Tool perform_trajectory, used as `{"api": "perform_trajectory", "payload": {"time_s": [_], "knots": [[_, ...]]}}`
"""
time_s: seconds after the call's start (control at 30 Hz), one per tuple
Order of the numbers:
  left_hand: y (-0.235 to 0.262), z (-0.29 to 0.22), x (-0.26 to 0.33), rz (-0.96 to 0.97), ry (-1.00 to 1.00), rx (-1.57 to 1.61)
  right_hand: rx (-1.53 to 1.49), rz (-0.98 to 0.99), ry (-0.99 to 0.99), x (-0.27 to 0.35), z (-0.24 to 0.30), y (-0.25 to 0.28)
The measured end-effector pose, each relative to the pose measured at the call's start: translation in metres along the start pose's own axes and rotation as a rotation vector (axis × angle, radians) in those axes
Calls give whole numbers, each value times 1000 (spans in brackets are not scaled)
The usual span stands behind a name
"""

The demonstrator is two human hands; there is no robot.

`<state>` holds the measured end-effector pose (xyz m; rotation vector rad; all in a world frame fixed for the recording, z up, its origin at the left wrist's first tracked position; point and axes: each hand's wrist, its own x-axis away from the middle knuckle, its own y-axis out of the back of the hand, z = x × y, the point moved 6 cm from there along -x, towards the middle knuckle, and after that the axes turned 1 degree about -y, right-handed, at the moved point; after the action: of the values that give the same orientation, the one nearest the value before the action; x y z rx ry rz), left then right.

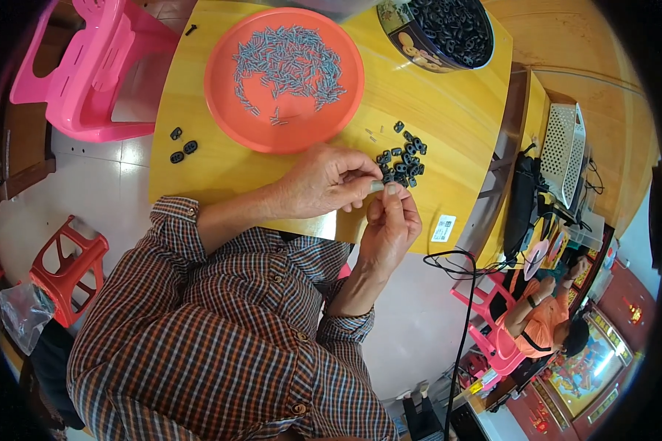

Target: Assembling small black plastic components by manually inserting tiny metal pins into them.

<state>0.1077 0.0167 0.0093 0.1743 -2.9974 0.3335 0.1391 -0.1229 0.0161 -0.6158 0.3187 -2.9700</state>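
Observation:
My left hand (324,181) and my right hand (391,224) meet over the table's near edge, thumbs and fingertips pinched together. What they hold, if anything, is hidden or too small to name. Just beyond the fingertips lies a pile of small black cord locks (406,158), each with two holes. A round orange-red plate (228,121) sits behind my left hand, carrying a heap of small grey metal springs (294,62). A few tiny loose pieces (372,135) lie between plate and pile.
A round tin (404,40) full of black parts stands at the back right of the yellow table (191,88). Three black cord locks (190,147) lie at left. A white label (443,228) and black cable (469,294) are at right. Pink stool (88,81) left; another person (541,323) sits far right.

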Motion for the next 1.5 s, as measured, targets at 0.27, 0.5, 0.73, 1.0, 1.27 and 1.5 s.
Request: {"api": "perform_trajectory", "payload": {"time_s": [0.27,0.5,0.73,1.0,1.27,1.5], "knots": [[-4,10,1,91,102,174,46,64,76,7,-1,-1],[-2,8,-1,105,95,25,291,78,135,7,4,2],[-5,6,-1,100,87,-63,432,163,94,5,9,5],[6,-51,-14,-103,-596,-785,338,88,-1,-4,6,14],[-4,-55,-59,190,-712,-1431,262,67,-5,-4,6,19],[-15,-40,-74,292,-746,-1508,240,38,-22,-6,7,27]]}}
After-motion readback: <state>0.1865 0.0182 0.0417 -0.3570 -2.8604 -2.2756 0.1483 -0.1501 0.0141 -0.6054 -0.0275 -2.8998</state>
